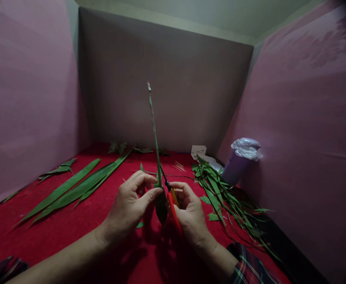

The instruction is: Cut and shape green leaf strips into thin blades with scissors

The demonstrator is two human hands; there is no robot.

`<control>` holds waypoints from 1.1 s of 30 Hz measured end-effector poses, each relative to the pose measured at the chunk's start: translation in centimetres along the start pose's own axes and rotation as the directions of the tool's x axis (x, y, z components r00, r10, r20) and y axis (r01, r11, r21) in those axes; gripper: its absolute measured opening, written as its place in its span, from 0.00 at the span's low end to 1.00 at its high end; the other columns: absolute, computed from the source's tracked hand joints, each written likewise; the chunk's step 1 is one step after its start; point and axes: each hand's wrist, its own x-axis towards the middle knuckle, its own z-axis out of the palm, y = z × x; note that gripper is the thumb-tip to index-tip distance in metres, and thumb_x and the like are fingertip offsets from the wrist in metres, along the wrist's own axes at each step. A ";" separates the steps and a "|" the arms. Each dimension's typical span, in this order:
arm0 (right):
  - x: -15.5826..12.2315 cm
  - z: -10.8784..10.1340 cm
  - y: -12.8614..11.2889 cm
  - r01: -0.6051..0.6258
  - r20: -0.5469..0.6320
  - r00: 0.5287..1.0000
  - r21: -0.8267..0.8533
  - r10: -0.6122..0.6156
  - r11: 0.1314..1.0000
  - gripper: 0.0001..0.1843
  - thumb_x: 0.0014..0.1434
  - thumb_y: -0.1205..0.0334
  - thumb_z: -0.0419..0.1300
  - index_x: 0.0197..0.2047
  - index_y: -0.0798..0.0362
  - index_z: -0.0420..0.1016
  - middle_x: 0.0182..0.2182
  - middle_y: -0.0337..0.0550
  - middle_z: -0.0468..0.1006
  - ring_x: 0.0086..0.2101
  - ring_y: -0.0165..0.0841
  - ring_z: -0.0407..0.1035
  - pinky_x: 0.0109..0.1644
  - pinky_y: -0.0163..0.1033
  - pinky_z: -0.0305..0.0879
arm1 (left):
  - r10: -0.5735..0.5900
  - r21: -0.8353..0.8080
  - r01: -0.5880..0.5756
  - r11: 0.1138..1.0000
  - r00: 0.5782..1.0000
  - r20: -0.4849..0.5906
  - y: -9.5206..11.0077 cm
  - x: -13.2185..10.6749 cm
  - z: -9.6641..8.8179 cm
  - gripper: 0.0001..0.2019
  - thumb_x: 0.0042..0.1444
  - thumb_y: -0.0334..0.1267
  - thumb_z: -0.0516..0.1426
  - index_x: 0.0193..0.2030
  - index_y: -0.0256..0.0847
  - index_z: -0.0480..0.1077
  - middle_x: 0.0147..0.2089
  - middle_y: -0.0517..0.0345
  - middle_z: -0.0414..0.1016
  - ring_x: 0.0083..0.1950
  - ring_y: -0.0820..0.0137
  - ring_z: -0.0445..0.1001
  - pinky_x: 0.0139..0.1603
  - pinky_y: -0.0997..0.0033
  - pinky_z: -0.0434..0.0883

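Observation:
My left hand [131, 205] pinches a long narrow green leaf [154, 134] between thumb and fingers, holding it upright so its tip points toward the back wall. My right hand [190, 213] is closed around a pair of red-handled scissors [172, 205], whose dark blades meet the leaf just right of my left thumb. Both hands hover over the red cloth [72, 228] near the front centre. The leaf's wider lower part hangs between my two hands.
Long whole green leaves [72, 189] lie on the cloth at the left. A heap of cut leaf strips [220, 193] lies at the right, beside a purple cup with a plastic liner [239, 161]. Pink and grey panels wall in the space.

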 end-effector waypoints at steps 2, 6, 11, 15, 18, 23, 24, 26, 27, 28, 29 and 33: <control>0.0 0.0 0.0 0.020 -0.009 1.000 0.000 -0.020 1.000 0.17 0.47 0.68 0.64 0.41 0.51 0.66 0.28 0.36 0.75 0.27 0.27 0.69 0.32 0.31 0.65 | -0.057 -0.070 0.062 0.996 0.996 0.062 0.1 -0.6 0.3 0.06 0.50 0.40 0.58 0.31 0.41 0.67 0.25 0.63 0.68 0.26 0.74 0.66 0.27 0.74 0.63; -0.1 0.1 -0.4 0.052 -0.008 0.999 -0.008 -0.052 0.999 0.18 0.47 0.69 0.64 0.42 0.51 0.66 0.28 0.35 0.74 0.27 0.27 0.68 0.31 0.31 0.65 | -0.128 -0.160 0.153 0.975 0.979 0.156 -0.1 -1.3 1.1 0.06 0.49 0.39 0.59 0.31 0.41 0.68 0.25 0.61 0.71 0.27 0.72 0.69 0.27 0.73 0.65; -0.4 0.2 -0.8 0.049 0.033 0.998 -0.082 -0.046 0.995 0.17 0.48 0.70 0.62 0.42 0.51 0.66 0.29 0.36 0.73 0.28 0.27 0.68 0.30 0.30 0.63 | -0.167 -0.262 0.205 0.943 0.973 0.160 -0.1 -1.2 1.3 0.05 0.48 0.38 0.60 0.30 0.39 0.71 0.26 0.58 0.73 0.28 0.71 0.69 0.28 0.74 0.65; -0.5 0.2 -0.8 0.058 0.032 0.998 -0.108 -0.055 0.993 0.17 0.49 0.68 0.63 0.42 0.51 0.66 0.27 0.36 0.72 0.25 0.27 0.66 0.27 0.30 0.62 | -0.222 -0.283 0.268 0.921 0.958 0.183 0.3 -1.0 1.0 0.06 0.47 0.39 0.60 0.28 0.38 0.72 0.23 0.60 0.70 0.24 0.74 0.65 0.25 0.75 0.63; -0.5 0.2 -0.9 0.067 0.044 0.997 -0.074 -0.063 0.995 0.16 0.50 0.67 0.63 0.42 0.50 0.65 0.26 0.34 0.71 0.25 0.27 0.66 0.29 0.30 0.62 | -0.243 -0.287 0.287 0.914 0.953 0.182 0.3 -0.6 0.9 0.07 0.50 0.40 0.58 0.28 0.38 0.71 0.23 0.60 0.70 0.24 0.74 0.65 0.25 0.75 0.64; -0.6 0.2 -1.0 0.054 0.057 0.997 -0.128 -0.047 0.990 0.16 0.50 0.64 0.65 0.41 0.50 0.67 0.26 0.33 0.69 0.26 0.25 0.64 0.30 0.30 0.60 | -0.297 -0.284 0.316 0.905 0.949 0.108 0.0 0.6 0.2 0.09 0.49 0.40 0.58 0.28 0.36 0.70 0.22 0.60 0.69 0.22 0.74 0.66 0.22 0.75 0.66; -0.7 0.2 -1.0 0.041 0.070 0.997 -0.137 -0.031 0.990 0.16 0.49 0.64 0.65 0.41 0.51 0.67 0.25 0.32 0.69 0.26 0.25 0.63 0.29 0.30 0.59 | -0.309 -0.293 0.322 0.900 0.947 0.090 -0.1 0.9 0.0 0.09 0.49 0.41 0.58 0.28 0.36 0.70 0.22 0.60 0.69 0.21 0.74 0.66 0.21 0.74 0.67; -0.8 0.2 -0.9 -0.001 0.109 0.994 -0.149 0.018 0.989 0.15 0.49 0.63 0.66 0.40 0.51 0.67 0.24 0.32 0.68 0.24 0.24 0.61 0.27 0.29 0.57 | -0.331 -0.310 0.331 0.891 0.942 0.055 -0.2 1.4 -0.3 0.10 0.48 0.42 0.58 0.28 0.35 0.70 0.21 0.61 0.69 0.22 0.73 0.68 0.20 0.74 0.68; -0.8 0.2 -0.9 -0.023 0.132 0.990 -0.155 0.043 0.988 0.16 0.48 0.63 0.66 0.40 0.52 0.67 0.23 0.31 0.68 0.23 0.24 0.60 0.26 0.29 0.56 | -0.337 -0.317 0.331 0.889 0.941 0.037 -0.2 1.6 -0.5 0.10 0.47 0.42 0.59 0.28 0.35 0.69 0.21 0.60 0.69 0.22 0.72 0.68 0.20 0.74 0.69; -0.9 0.2 -0.8 -0.042 0.155 0.986 -0.163 0.067 0.986 0.16 0.48 0.63 0.66 0.39 0.52 0.68 0.23 0.31 0.68 0.22 0.23 0.59 0.25 0.29 0.55 | -0.339 -0.322 0.328 0.888 0.940 0.021 -0.2 1.7 -0.6 0.10 0.47 0.42 0.59 0.28 0.35 0.70 0.22 0.60 0.69 0.22 0.72 0.69 0.19 0.73 0.69; -0.9 0.2 -0.7 -0.056 0.177 0.980 -0.169 0.086 0.984 0.15 0.48 0.63 0.66 0.39 0.53 0.68 0.22 0.31 0.67 0.21 0.23 0.58 0.24 0.29 0.53 | -0.339 -0.327 0.323 0.888 0.941 0.009 -0.2 1.8 -0.7 0.10 0.46 0.42 0.60 0.29 0.35 0.70 0.22 0.60 0.70 0.22 0.72 0.69 0.18 0.74 0.69; -1.0 0.3 -0.4 -0.097 0.241 0.960 -0.176 0.139 0.980 0.16 0.46 0.63 0.67 0.37 0.53 0.69 0.19 0.29 0.64 0.20 0.22 0.54 0.23 0.29 0.49 | -0.343 -0.332 0.316 0.889 0.939 -0.027 -0.1 1.9 -1.1 0.11 0.47 0.43 0.60 0.28 0.35 0.71 0.23 0.60 0.71 0.19 0.75 0.67 0.17 0.76 0.68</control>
